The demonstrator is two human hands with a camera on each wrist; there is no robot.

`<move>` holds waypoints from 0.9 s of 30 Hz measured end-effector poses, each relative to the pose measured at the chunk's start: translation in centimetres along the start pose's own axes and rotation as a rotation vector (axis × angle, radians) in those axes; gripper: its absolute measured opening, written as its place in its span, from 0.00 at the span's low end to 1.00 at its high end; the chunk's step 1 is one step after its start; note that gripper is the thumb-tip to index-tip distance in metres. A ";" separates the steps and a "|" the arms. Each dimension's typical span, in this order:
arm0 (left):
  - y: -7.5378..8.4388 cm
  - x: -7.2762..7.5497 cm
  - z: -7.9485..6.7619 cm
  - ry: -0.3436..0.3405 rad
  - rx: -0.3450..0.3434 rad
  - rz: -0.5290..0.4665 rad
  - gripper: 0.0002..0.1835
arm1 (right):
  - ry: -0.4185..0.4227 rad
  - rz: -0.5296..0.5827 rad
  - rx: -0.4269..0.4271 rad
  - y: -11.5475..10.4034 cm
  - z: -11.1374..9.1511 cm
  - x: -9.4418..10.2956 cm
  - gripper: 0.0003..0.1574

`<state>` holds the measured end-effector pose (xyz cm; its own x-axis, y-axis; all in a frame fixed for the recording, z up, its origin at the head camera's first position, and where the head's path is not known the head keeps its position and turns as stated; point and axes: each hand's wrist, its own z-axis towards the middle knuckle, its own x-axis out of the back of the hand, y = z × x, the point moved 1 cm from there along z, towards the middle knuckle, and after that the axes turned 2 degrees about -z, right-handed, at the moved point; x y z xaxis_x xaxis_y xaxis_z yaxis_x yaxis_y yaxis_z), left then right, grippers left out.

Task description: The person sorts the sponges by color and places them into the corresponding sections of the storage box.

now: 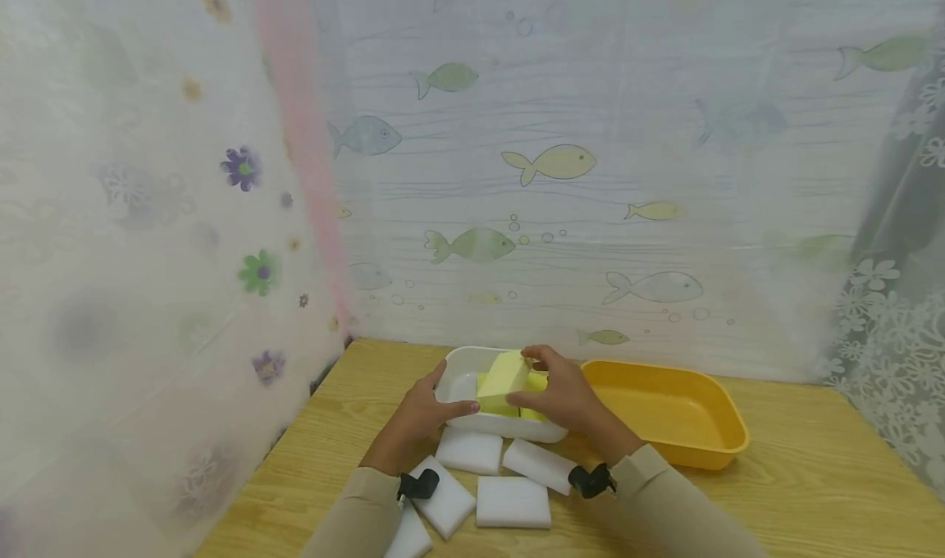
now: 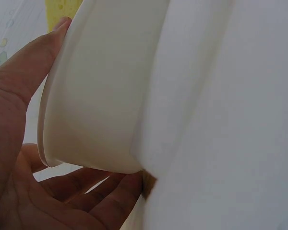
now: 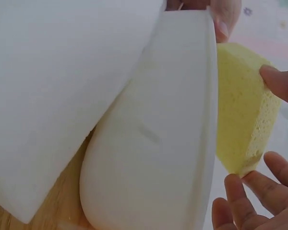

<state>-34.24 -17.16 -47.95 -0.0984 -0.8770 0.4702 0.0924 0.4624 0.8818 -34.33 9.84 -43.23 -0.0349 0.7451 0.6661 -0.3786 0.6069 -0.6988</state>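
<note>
A white plastic basin (image 1: 509,427) stands near the back of the table. My left hand (image 1: 422,410) grips its left end, with the thumb (image 2: 57,36) at the rim and the other fingers round the outside of the end wall. A pale yellow sponge (image 1: 504,376) is pinched between the thumb and fingers of my right hand (image 1: 559,392). It is tilted and rises above the rim of the basin. Beneath it, more yellow sponge (image 1: 537,382) lies inside the basin, partly hidden by the held one and my hand.
Several white foam blocks (image 1: 513,502) lie loosely in front of the basin, between my forearms. An orange-yellow basin (image 1: 664,410) stands to the right, just beyond my right forearm. A curtain (image 1: 554,205) printed with fish hangs behind the wooden table (image 1: 805,476).
</note>
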 end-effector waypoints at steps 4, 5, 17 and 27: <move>-0.1 0.0 0.1 -0.008 0.002 -0.016 0.68 | 0.003 -0.029 0.000 0.0 0.1 -0.4 0.49; -0.1 0.0 0.1 -0.011 0.000 -0.018 0.68 | 0.003 -0.042 0.005 0.1 0.1 -0.5 0.49; -0.4 0.0 0.3 -0.013 0.005 -0.024 0.67 | -0.051 -0.100 0.003 0.4 0.4 -1.1 0.49; -0.3 0.0 0.2 -0.013 -0.006 -0.020 0.67 | -0.108 -0.108 0.008 0.7 0.1 -1.3 0.49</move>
<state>-34.42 -17.29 -48.23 -0.1129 -0.8842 0.4532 0.0963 0.4442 0.8907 -34.63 9.24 -44.55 -0.0926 0.6411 0.7618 -0.3932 0.6794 -0.6195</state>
